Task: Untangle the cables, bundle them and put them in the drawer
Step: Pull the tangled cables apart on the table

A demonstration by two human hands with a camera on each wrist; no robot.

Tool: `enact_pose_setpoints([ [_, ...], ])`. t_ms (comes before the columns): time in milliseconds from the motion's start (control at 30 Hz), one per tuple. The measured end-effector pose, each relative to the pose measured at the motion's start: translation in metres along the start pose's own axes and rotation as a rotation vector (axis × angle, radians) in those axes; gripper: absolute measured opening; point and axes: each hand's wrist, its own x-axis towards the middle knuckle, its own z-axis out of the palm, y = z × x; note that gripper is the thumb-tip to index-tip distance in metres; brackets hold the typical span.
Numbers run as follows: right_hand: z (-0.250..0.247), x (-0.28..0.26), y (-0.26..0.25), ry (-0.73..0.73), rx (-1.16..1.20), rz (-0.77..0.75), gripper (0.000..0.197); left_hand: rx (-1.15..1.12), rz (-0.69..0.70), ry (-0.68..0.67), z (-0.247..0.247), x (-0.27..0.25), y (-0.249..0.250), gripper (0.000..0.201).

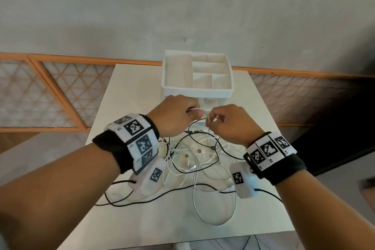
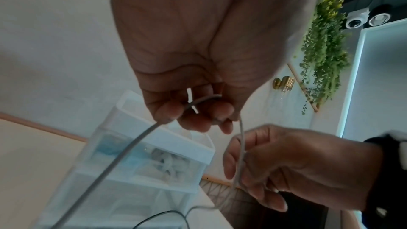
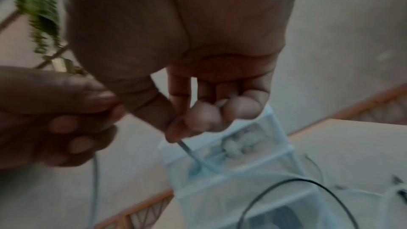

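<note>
Above the desk's (image 1: 142, 219) middle, our left hand (image 1: 176, 115) and right hand (image 1: 229, 124) each pinch one white cable (image 2: 241, 145). The tangle (image 1: 194, 156) still lies below; some bundles seem already in the drawer (image 2: 167, 164).

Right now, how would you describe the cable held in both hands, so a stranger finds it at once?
Start at the white drawer unit at the far edge of the table. Just in front of it, the left hand and right hand hold the white cable lifted between them. Unlike the loose black and white cables on the table, it is raised and gripped.
</note>
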Motion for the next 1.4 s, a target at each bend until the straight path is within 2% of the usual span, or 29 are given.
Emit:
enact_pose_setpoints([
  [100, 0.006, -0.006, 0.017, -0.24, 0.249, 0.099, 0.014, -0.02, -0.083, 0.008, 0.007, -0.011, -0.015, 0.026],
  [133, 0.01, -0.008, 0.021, -0.273, 0.283, 0.091, 0.004, -0.04, -0.104, -0.007, 0.011, -0.016, -0.021, 0.026],
  [167, 0.011, -0.007, 0.025, -0.232, 0.24, 0.069, 0.012, -0.046, -0.126, -0.027, 0.017, -0.021, -0.028, 0.026],
  [200, 0.01, -0.003, 0.032, -0.137, 0.193, 0.073, 0.021, -0.028, -0.153, -0.053, 0.023, -0.027, -0.037, 0.026],
  [233, 0.005, 0.002, 0.038, 0.022, 0.167, 0.101, 0.023, 0.011, -0.195, -0.086, 0.029, -0.033, -0.049, 0.026],
  [300, -0.013, 0.011, 0.056, 0.352, 0.26, 0.174, 0.016, 0.092, -0.313, -0.157, 0.041, -0.049, -0.078, 0.028],
  [333, -0.022, 0.014, 0.067, 0.458, 0.324, 0.192, 0.01, 0.094, -0.378, -0.178, 0.048, -0.058, -0.095, 0.029],
  [367, -0.027, 0.014, 0.075, 0.48, 0.358, 0.204, 0.012, 0.06, -0.438, -0.188, 0.054, -0.067, -0.109, 0.032],
  [400, -0.025, 0.014, 0.083, 0.449, 0.347, 0.213, 0.026, 0.009, -0.492, -0.182, 0.059, -0.074, -0.12, 0.034],
  [433, -0.016, 0.011, 0.089, 0.389, 0.308, 0.244, 0.049, -0.036, -0.534, -0.155, 0.062, -0.08, -0.128, 0.034],
  [500, 0.012, 0.002, 0.099, 0.311, 0.179, 0.435, 0.088, -0.121, -0.572, -0.04, 0.062, -0.084, -0.131, 0.033],
  [533, 0.03, -0.003, 0.104, 0.323, 0.116, 0.57, 0.092, -0.169, -0.58, 0.037, 0.061, -0.084, -0.129, 0.033],
  [567, 0.048, -0.007, 0.108, 0.311, 0.071, 0.688, 0.088, -0.216, -0.582, 0.11, 0.058, -0.082, -0.125, 0.035],
  [600, 0.069, -0.009, 0.112, 0.214, 0.034, 0.746, 0.078, -0.256, -0.574, 0.176, 0.054, -0.079, -0.121, 0.036],
  [633, 0.087, -0.012, 0.108, 0.049, 0.013, 0.745, 0.068, -0.277, -0.559, 0.224, 0.05, -0.075, -0.116, 0.035],
  [667, 0.103, -0.014, 0.104, -0.101, 0.003, 0.71, 0.061, -0.287, -0.549, 0.252, 0.046, -0.07, -0.112, 0.033],
  [700, 0.115, -0.014, 0.101, -0.168, -0.017, 0.672, 0.056, -0.3, -0.557, 0.263, 0.042, -0.065, -0.108, 0.03],
  [733, 0.122, -0.012, 0.099, -0.163, -0.034, 0.64, 0.048, -0.329, -0.576, 0.268, 0.039, -0.06, -0.104, 0.027],
  [800, 0.123, -0.006, 0.091, -0.06, -0.021, 0.612, 0.031, -0.458, -0.6, 0.27, 0.031, -0.052, -0.097, 0.025],
  [900, 0.097, -0.001, 0.073, 0.11, 0.007, 0.491, 0.031, -0.749, -0.54, 0.332, 0.011, -0.049, -0.077, 0.024],
  [967, 0.072, 0.001, 0.055, 0.184, 0.041, 0.274, 0.024, -0.87, -0.468, 0.401, -0.006, -0.049, -0.061, 0.022],
  [1033, 0.046, -0.004, 0.024, 0.174, 0.113, 0.029, 0.022, -0.929, -0.378, 0.441, -0.022, -0.047, -0.045, 0.021],
  [1133, 0.014, -0.014, -0.022, 0.189, 0.132, -0.263, 0.026, -0.835, -0.172, 0.365, -0.031, -0.036, -0.017, 0.02],
  [1233, -0.012, -0.017, -0.052, 0.299, 0.166, -0.389, 0.026, -0.637, -0.036, 0.178, -0.016, -0.026, 0.002, 0.024],
  [1300, -0.029, -0.015, -0.061, 0.428, 0.216, -0.386, 0.022, -0.462, -0.055, 0.139, 0.002, -0.022, 0.0, 0.012],
  [1400, -0.057, -0.01, -0.057, 0.685, 0.24, -0.36, 0.019, -0.305, -0.218, 0.147, 0.021, -0.021, -0.024, 0.036],
])
